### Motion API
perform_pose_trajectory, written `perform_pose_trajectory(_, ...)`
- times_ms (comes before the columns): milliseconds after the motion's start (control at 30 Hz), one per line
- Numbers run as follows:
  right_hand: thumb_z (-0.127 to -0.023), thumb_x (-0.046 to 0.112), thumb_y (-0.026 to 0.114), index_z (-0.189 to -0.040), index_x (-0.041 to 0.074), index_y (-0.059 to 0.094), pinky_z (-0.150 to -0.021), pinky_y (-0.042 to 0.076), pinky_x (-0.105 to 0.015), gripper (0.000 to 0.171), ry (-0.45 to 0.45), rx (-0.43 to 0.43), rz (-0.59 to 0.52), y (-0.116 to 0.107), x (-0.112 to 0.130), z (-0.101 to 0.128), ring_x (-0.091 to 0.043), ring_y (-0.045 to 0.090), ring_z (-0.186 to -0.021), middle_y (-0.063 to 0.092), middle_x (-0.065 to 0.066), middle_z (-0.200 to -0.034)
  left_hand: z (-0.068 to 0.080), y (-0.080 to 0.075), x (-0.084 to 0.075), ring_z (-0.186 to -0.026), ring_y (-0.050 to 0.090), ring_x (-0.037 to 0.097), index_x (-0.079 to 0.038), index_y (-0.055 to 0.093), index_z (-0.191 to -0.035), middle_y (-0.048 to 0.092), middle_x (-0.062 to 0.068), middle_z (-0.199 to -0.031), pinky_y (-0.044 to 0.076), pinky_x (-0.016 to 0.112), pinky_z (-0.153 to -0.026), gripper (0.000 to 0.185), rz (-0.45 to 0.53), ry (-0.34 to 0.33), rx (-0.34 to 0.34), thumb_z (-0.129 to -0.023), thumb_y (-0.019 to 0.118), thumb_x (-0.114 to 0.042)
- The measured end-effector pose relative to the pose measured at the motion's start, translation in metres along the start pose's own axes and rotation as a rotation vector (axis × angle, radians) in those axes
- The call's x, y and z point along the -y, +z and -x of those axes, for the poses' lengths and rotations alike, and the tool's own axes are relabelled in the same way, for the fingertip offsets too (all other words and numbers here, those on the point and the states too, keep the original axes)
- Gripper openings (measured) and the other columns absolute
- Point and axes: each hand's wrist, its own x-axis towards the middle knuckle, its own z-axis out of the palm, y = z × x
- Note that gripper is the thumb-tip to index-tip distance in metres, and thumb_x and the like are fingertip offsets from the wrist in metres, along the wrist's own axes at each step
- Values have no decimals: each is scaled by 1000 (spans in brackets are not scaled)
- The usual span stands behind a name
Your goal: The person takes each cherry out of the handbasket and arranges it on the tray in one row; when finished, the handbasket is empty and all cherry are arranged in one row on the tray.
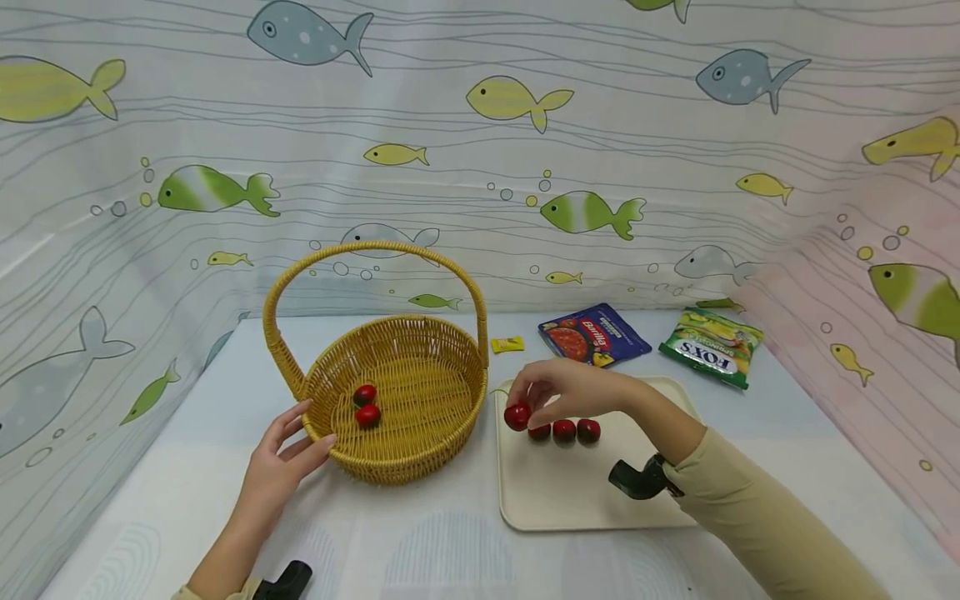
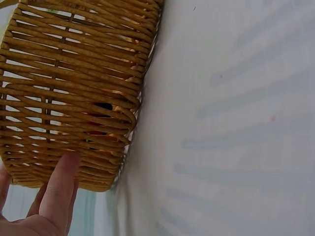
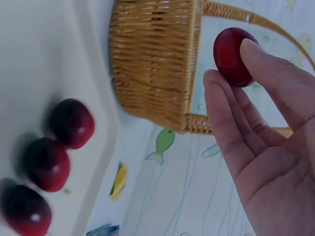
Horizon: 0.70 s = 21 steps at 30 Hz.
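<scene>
My right hand [image 1: 566, 390] pinches a dark red cherry [image 3: 231, 56] between thumb and fingertips, raised over the left part of a cream tray [image 1: 555, 500]. Below it, three more cherries [image 1: 564, 431] sit in a row on the tray. To the left stands a round wicker basket [image 1: 408, 471] with a tall arched handle, two cherries [image 1: 367, 416] lying inside on its left side. My left hand [image 1: 276, 467] touches the basket's outer left side with fairly straight, spread fingers. In the left wrist view one finger [image 2: 61, 187] rests along the woven wall.
Behind the tray lie a blue Barilla pouch [image 1: 596, 335] and a green Fox's bag [image 1: 712, 347]. A small yellow packet [image 1: 507, 343] is just right of the basket. A fish-patterned curtain [image 1: 450, 192] closes off the back and sides of the white table.
</scene>
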Motion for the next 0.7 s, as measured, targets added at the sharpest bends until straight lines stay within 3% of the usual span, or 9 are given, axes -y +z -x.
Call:
perform_pose_trajectory(200, -85, 11, 69, -108, 14, 61, -85, 48, -38, 25, 58, -66, -15, 4, -19, 26, -16, 61, -94, 60, 1, -106, 1, 0, 0, -128, 34, 36, -15, 19, -148, 20, 22, -146, 48, 17, -77, 75, 7, -4, -3, -89, 64, -28)
perform_pose_trajectory(700, -84, 12, 70, -108, 8, 61, -82, 50, -30, 26, 74, -267, -7, 6, -64, 86, -19, 61, -90, 61, -5, -104, 0, -1, 1, -128, 34, 36, -15, 19, -148, 21, 22, -146, 46, 15, -76, 76, -18, 8, -1, -89, 64, -30)
